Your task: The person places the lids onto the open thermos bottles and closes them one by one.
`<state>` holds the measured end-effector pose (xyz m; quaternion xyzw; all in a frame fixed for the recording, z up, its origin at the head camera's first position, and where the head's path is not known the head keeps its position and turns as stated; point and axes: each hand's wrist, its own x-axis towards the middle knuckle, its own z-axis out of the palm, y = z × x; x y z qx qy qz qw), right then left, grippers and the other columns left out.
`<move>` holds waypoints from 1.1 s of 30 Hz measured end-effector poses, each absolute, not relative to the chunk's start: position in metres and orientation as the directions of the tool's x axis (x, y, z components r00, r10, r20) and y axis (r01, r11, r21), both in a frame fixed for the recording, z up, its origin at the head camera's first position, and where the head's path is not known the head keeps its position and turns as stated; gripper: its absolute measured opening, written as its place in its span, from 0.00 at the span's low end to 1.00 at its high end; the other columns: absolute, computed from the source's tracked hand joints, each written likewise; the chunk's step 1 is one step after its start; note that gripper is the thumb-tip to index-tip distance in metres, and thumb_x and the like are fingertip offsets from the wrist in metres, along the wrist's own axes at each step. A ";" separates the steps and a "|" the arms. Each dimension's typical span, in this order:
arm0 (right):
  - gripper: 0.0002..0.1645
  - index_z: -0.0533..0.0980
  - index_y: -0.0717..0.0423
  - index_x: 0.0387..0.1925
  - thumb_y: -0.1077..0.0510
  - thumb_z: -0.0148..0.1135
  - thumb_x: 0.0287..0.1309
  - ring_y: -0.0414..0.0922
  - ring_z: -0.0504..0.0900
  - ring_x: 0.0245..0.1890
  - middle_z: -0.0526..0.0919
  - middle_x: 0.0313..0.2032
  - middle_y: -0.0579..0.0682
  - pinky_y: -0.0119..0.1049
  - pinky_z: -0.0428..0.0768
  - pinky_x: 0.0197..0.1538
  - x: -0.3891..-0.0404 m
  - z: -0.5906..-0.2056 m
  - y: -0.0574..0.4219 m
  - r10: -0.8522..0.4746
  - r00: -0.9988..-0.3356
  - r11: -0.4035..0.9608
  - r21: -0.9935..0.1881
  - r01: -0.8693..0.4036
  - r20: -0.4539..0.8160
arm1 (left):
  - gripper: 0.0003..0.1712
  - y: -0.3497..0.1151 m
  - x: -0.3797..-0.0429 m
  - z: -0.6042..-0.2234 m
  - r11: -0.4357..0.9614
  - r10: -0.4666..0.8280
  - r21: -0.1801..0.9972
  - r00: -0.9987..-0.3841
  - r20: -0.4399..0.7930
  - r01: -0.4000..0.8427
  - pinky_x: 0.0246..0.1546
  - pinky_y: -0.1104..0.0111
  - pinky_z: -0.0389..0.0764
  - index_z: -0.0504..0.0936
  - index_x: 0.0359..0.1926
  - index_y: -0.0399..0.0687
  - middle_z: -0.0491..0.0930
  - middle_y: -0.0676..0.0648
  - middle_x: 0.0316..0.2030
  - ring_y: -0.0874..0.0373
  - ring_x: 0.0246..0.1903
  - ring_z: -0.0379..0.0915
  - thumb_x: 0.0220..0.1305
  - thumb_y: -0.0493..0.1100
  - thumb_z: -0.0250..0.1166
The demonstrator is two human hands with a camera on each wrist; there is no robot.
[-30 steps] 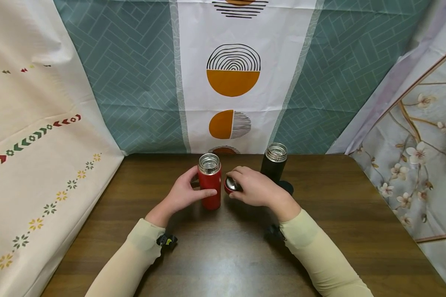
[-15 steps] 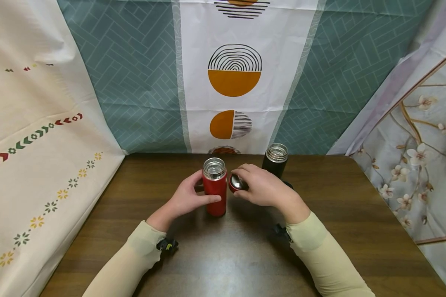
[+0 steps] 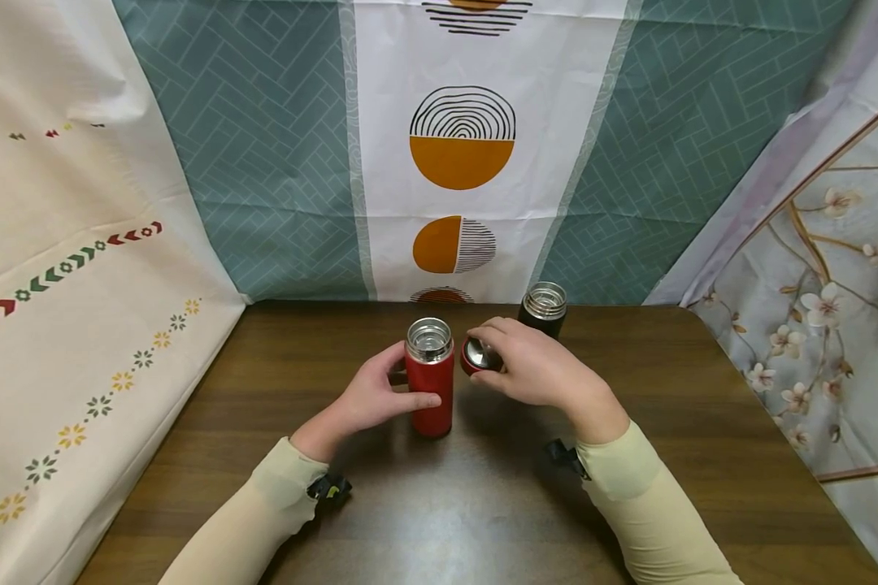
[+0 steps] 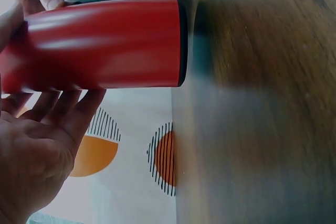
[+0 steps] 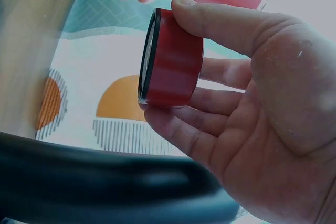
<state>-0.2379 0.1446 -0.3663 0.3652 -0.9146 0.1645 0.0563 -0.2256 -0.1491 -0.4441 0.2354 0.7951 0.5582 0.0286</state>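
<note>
My left hand [image 3: 371, 398] grips a red vacuum flask [image 3: 432, 398] from its left side, thumb across the front. The flask is upright with its steel mouth uncovered; in the left wrist view its base looks slightly above the table. To its right, my right hand [image 3: 537, 366] pinches the flask's red lid [image 5: 175, 59] between thumb and fingertips. The lid's steel top faces up in the head view, beside the flask's neck but apart from it. Behind the right hand stands an uncovered black flask [image 3: 545, 309], its lower part hidden by that hand.
A brown wooden table [image 3: 424, 520] lies under both hands. Patterned cloths hang around it: a teal and white one [image 3: 285, 162] at the back, a cream one [image 3: 80, 325] at left and a flowered one [image 3: 827, 349] at right. Small devices [image 3: 329, 487] sit at both wrists.
The red flask, in my left hand, has come toward me and to the right. My right hand has shifted right with the lid, covering more of the black flask and the dark round thing beside it.
</note>
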 end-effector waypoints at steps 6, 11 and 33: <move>0.36 0.81 0.60 0.67 0.51 0.85 0.63 0.52 0.84 0.59 0.85 0.59 0.54 0.51 0.85 0.65 -0.235 -0.359 0.153 -0.648 -0.712 0.668 -0.247 -0.702 0.271 | 0.38 -0.146 -0.224 -0.443 0.272 0.417 0.898 -0.883 0.214 0.346 0.62 0.40 0.85 0.81 0.69 0.57 0.85 0.53 0.62 0.47 0.61 0.83 0.60 0.50 0.87; 0.36 0.82 0.59 0.66 0.50 0.86 0.62 0.51 0.84 0.58 0.86 0.58 0.53 0.50 0.85 0.64 -0.232 -0.353 0.157 -0.633 -0.722 0.670 -0.269 -0.692 0.280 | 0.38 -0.143 -0.223 -0.444 0.271 0.438 0.893 -0.873 0.217 0.358 0.62 0.41 0.84 0.80 0.70 0.57 0.85 0.53 0.62 0.48 0.61 0.83 0.61 0.49 0.86; 0.37 0.82 0.57 0.66 0.49 0.86 0.62 0.48 0.83 0.53 0.84 0.56 0.50 0.49 0.86 0.58 -0.223 -0.338 0.180 -0.585 -0.689 0.621 -0.310 -0.720 0.428 | 0.37 -0.123 -0.214 -0.453 0.227 0.511 0.873 -0.816 0.271 0.432 0.64 0.44 0.84 0.81 0.68 0.53 0.87 0.55 0.59 0.53 0.61 0.83 0.59 0.46 0.87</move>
